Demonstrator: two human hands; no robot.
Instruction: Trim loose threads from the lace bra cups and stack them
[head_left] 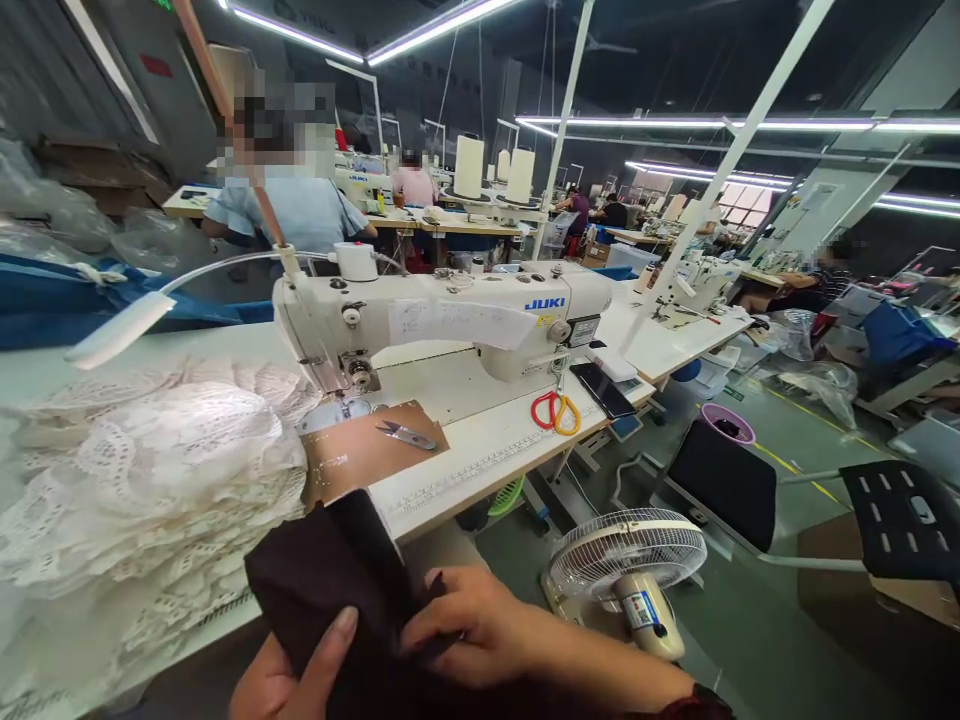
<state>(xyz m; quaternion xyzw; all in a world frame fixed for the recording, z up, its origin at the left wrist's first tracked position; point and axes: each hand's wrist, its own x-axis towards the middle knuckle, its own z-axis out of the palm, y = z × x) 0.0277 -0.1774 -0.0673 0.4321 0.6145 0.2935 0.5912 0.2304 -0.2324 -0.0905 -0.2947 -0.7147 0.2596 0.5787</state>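
Note:
Dark fabric (322, 570) is held up in front of the sewing table's front edge. My left hand (300, 670) is closed on its lower left, thumb lying on top and the other fingers hidden behind. At the right side of the cloth, my right hand (472, 625) pinches a fold between thumb and fingers. Beyond the cloth stands a white sewing machine (442, 310). Thread snips (406, 435) lie on a brown board (360, 460) by the needle. A big pile of white lace fabric (165, 490) fills the table's left side.
Scissors (556, 412) with red and yellow handles and a black phone (602, 388) lie on the table's right part. On the floor to the right are a fan (630, 565) and a black chair (724, 480). A lamp (120, 330) overhangs the lace. Several people sit at machines farther back.

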